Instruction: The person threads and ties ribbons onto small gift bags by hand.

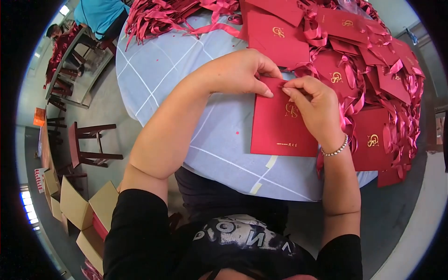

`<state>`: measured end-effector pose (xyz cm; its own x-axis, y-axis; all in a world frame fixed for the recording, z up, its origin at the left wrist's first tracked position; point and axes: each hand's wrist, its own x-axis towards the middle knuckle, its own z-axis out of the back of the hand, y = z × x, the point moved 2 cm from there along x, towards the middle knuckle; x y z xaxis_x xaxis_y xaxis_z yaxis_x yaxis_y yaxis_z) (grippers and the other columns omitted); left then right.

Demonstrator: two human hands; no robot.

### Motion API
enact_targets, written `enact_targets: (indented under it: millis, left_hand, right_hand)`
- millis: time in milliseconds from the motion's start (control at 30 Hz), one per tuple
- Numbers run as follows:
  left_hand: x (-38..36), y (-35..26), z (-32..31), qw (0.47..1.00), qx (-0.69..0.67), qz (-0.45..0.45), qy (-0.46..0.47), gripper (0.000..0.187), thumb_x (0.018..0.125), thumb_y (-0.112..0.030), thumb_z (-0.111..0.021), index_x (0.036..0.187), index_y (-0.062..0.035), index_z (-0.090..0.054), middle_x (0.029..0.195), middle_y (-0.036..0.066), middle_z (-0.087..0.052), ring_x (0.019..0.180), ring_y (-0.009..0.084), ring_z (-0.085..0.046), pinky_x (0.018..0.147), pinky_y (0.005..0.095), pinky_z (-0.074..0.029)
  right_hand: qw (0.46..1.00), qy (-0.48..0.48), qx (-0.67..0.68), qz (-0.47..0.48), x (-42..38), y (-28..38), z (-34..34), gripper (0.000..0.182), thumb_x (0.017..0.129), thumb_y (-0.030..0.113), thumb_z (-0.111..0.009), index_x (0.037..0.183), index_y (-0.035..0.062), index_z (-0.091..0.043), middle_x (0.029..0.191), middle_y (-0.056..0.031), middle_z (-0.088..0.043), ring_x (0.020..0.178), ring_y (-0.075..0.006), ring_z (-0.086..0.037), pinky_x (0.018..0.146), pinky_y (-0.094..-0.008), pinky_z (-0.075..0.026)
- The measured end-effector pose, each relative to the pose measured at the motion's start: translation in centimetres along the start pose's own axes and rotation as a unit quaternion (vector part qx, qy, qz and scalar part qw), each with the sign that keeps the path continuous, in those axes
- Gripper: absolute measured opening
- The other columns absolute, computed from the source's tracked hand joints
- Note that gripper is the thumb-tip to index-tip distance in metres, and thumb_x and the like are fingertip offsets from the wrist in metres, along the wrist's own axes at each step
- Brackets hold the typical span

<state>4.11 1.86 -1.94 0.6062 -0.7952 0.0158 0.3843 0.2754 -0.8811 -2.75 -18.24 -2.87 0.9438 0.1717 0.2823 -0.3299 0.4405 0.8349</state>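
A red paper gift bag [275,126] with a gold logo lies flat on the cloth in front of me. My left hand [249,72] curls over its upper left edge, thumb on the front and fingers near the top. At the same top edge, my right hand [315,100] pinches thumb and forefinger together; what is between those fingertips is too small to make out. A beaded bracelet circles my right wrist. Another red bag [280,49] lies just beyond, partly behind my left hand.
Many red bags with satin ribbon handles [373,88] pile up on the right side of the table. Loose red ribbons [158,18] heap at the far left of the blue checked tablecloth [163,70]. A wooden stool [93,144] and open cardboard box [77,205] stand left. A person in blue [100,16] is behind.
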Motion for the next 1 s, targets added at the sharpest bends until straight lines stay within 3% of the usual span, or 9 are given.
enact_targets:
  millis: [233, 433, 567, 700, 800, 900, 1000]
  left_hand:
    - [-0.3, 0.1, -0.5, 1.000, -0.002, 0.009, -0.029, 0.038, 0.078, -0.006, -0.080, 0.115, -0.0001, -0.070, 0.098, 0.005, -0.073, 0.089, 0.0114, -0.063, 0.079, 0.0277, -0.051]
    - [-0.3, -1.1, -1.3, 0.996, 0.069, -0.035, -0.046, 0.034, 0.076, -0.002, -0.077, 0.109, -0.0003, -0.072, 0.096, 0.006, -0.074, 0.087, 0.0140, -0.065, 0.079, 0.0292, -0.052]
    - [-0.3, -1.2, -1.6, 0.994, 0.082, -0.045, -0.052, 0.033, 0.075, -0.002, -0.076, 0.107, 0.0006, -0.072, 0.095, 0.010, -0.074, 0.088, 0.0144, -0.066, 0.080, 0.0300, -0.052]
    - [-0.4, -1.0, -1.2, 0.996, 0.075, -0.022, -0.033, 0.030, 0.076, -0.004, -0.075, 0.106, 0.0015, -0.071, 0.094, 0.012, -0.074, 0.088, 0.0141, -0.067, 0.079, 0.0305, -0.053]
    - [0.0, -0.2, -1.1, 0.996, 0.087, -0.019, -0.029, 0.029, 0.079, -0.005, -0.073, 0.106, 0.0020, -0.071, 0.091, 0.011, -0.074, 0.085, 0.0140, -0.068, 0.078, 0.0312, -0.054]
    - [0.0, -0.4, -1.1, 0.997, 0.067, -0.029, -0.031, 0.029, 0.079, -0.003, -0.073, 0.108, 0.0016, -0.071, 0.092, 0.011, -0.075, 0.084, 0.0137, -0.068, 0.078, 0.0311, -0.054]
    - [0.0, -0.5, -1.4, 0.999, 0.034, -0.032, -0.015, 0.030, 0.079, -0.001, -0.072, 0.109, 0.0021, -0.071, 0.093, 0.011, -0.075, 0.085, 0.0125, -0.068, 0.079, 0.0302, -0.054]
  right_hand:
    - [0.996, -0.013, -0.077, 0.041, -0.2, 0.9, -0.8, 0.007, 0.087, 0.006, -0.070, 0.090, -0.0002, -0.070, 0.076, -0.0140, -0.063, 0.066, -0.0279, -0.064, 0.061, -0.0378, -0.049]
    - [0.983, -0.026, -0.165, 0.078, -0.6, 1.7, -0.9, 0.004, 0.084, 0.004, -0.067, 0.085, 0.0001, -0.067, 0.078, -0.0170, -0.063, 0.069, -0.0362, -0.062, 0.062, -0.0436, -0.050]
    - [0.940, -0.075, -0.284, 0.172, -1.3, 2.5, -2.2, 0.004, 0.085, 0.004, -0.063, 0.083, 0.0017, -0.060, 0.075, -0.0166, -0.058, 0.066, -0.0378, -0.061, 0.057, -0.0456, -0.050]
    - [0.950, -0.069, -0.252, 0.171, -1.1, 2.3, -2.3, 0.004, 0.085, 0.006, -0.064, 0.088, 0.0023, -0.064, 0.078, -0.0164, -0.061, 0.069, -0.0362, -0.063, 0.059, -0.0445, -0.051]
    - [0.974, 0.002, -0.179, 0.143, -1.3, 3.3, -1.2, 0.009, 0.085, 0.006, -0.064, 0.093, 0.0041, -0.068, 0.082, -0.0148, -0.065, 0.075, -0.0338, -0.065, 0.064, -0.0438, -0.053]
    - [0.955, 0.021, -0.245, 0.164, -1.5, 3.9, 0.2, 0.011, 0.084, 0.006, -0.066, 0.094, 0.0049, -0.071, 0.088, -0.0125, -0.067, 0.079, -0.0316, -0.066, 0.067, -0.0425, -0.053]
    - [0.952, -0.010, -0.223, 0.209, -1.3, 3.7, 0.3, 0.007, 0.083, 0.005, -0.067, 0.089, 0.0040, -0.071, 0.084, -0.0108, -0.067, 0.078, -0.0313, -0.065, 0.068, -0.0410, -0.053]
